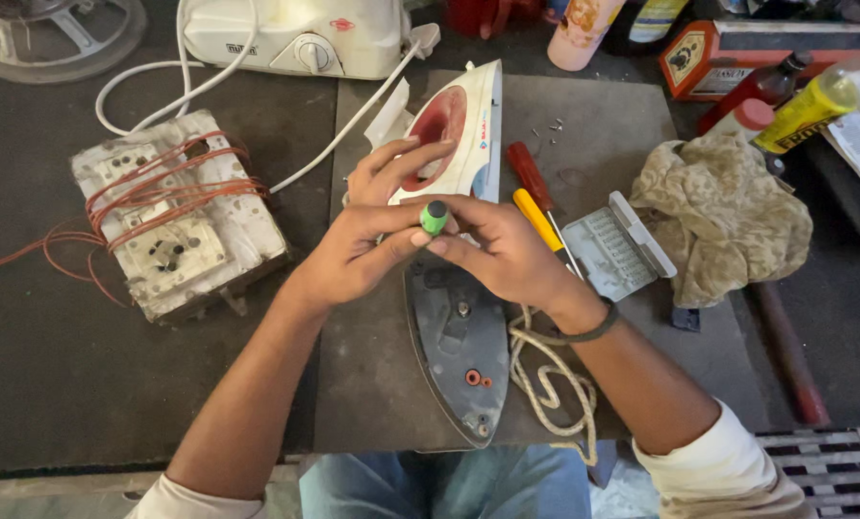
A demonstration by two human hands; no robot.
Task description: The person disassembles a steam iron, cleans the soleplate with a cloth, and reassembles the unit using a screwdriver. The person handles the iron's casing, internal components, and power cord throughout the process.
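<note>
Left hand (367, 240) curled around green-capped screwdriver handle (434, 217), thumb and fingers pinching it at centre of scene, index finger stretched up onto white iron housing (463, 130). Right hand (507, 252) closed in against same handle from the right, fingertips pressed to the green cap; dark band on that wrist. Both hands touching each other over the tool. Shaft of tool hidden under hands, tip contact cannot be told.

Iron housing, white with red inner panel, tipped up just far of the hands, leaning on edge. Grey iron soleplate (459, 346) flat on the table (372, 384) just near of the hands, pointed end toward the viewer, small red washers on it. Braided cord (545, 375) coiled just right of soleplate, under right wrist.

Red-handled screwdriver (528, 173) and yellow-handled screwdriver (537, 219) lying side by side right of housing, touching right hand's knuckle area. Open grey plastic bit case (617, 248) right of those. Crumpled beige rag (718, 216) farther right. Yellow bottle (819, 108) at far right edge.

Left side: white block wound with red wire (175, 216), well apart from hands. White appliance with dial (295, 37) at far edge, white cable (353, 120) running from it toward housing.
</note>
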